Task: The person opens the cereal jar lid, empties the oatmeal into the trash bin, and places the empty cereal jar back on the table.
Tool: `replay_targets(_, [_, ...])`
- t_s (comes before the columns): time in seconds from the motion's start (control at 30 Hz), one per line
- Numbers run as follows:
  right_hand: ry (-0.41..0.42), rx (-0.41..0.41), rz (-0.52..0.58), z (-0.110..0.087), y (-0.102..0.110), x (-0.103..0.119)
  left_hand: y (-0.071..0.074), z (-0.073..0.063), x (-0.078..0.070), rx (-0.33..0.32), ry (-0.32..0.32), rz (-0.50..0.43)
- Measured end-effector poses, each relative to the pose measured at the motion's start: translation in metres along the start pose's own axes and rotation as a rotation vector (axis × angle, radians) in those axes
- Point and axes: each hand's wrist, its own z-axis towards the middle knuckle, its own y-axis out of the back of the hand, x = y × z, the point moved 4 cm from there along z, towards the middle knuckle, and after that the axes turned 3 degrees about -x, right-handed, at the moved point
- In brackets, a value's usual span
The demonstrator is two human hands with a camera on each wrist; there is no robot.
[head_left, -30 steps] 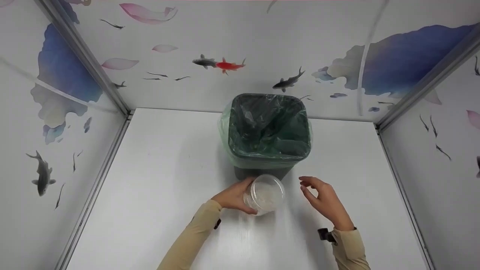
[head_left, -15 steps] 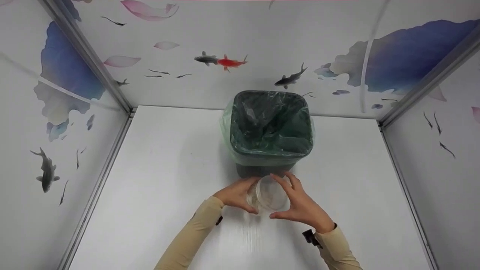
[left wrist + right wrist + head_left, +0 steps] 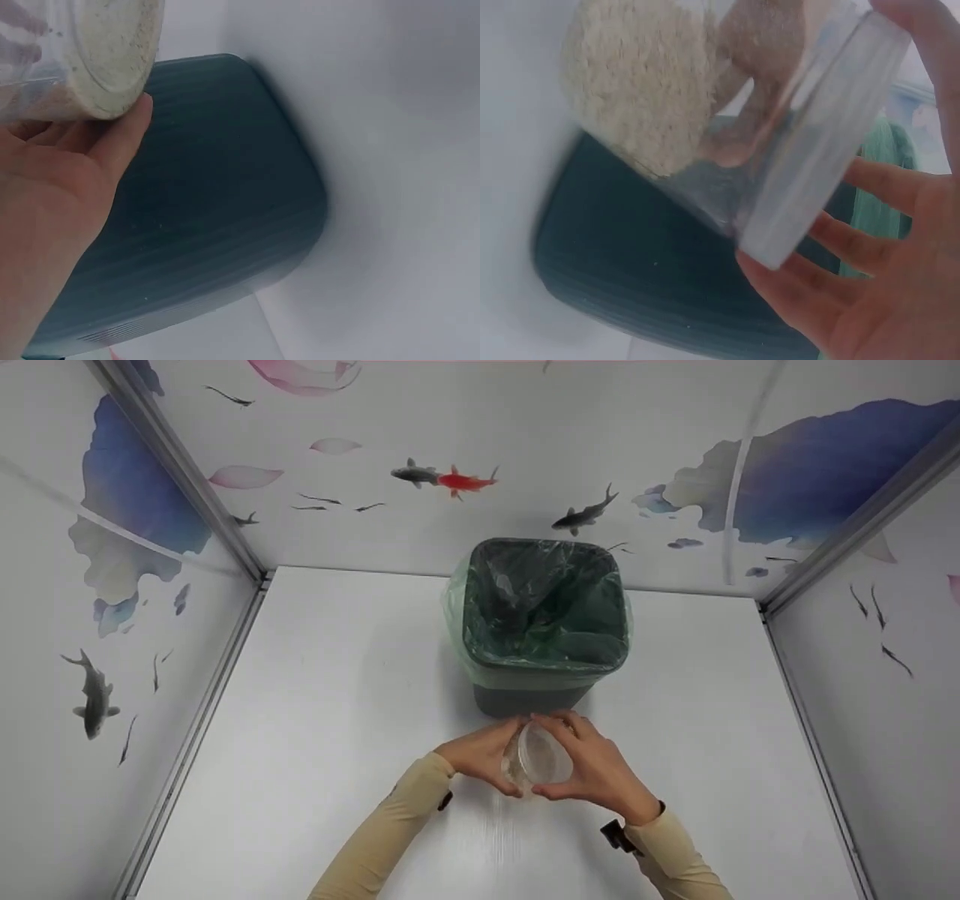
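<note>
A clear plastic jar (image 3: pixel 512 766), partly filled with white rice grains (image 3: pixel 641 82), is tilted just in front of the bin. My left hand (image 3: pixel 480 756) grips the jar's body from the left, fingers behind and thumb in front. Over the jar's mouth sits a translucent lid (image 3: pixel 825 142), and my right hand (image 3: pixel 604 772) holds it by the rim with fingers and thumb spread round the edge. In the left wrist view, the jar's base (image 3: pixel 116 52) shows above the left fingers.
Behind the jar stands a dark green trash bin (image 3: pixel 517 701) with a green plastic liner (image 3: pixel 461 622) folded over its rim. A white table (image 3: pixel 337 675) lies under everything, with printed wall panels (image 3: pixel 337 532) at the back and both sides.
My right hand has come in from the right and taken hold of the lid. The jar, in my left hand throughout, has tipped more toward the right.
</note>
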Motion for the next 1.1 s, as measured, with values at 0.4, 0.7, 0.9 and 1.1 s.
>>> replay_targets(0.4, [0.189, 0.039, -0.100, 0.006, 0.001, 0.007, -0.003, -0.003, -0.001, 0.019, -0.061, -0.041])
replay_targets(0.7, [0.136, 0.171, -0.082, 0.005, 0.002, 0.011, -0.008, -0.003, -0.005, 0.012, -0.045, -0.063])
replay_targets(0.9, [-0.192, 0.224, 0.038, 0.003, -0.009, 0.012, -0.011, -0.004, -0.008, -0.079, 0.058, 0.035])
replay_targets(1.1, [-0.195, 0.083, -0.124, 0.003, -0.016, 0.013, -0.009, -0.005, -0.013, -0.081, 0.072, 0.046])
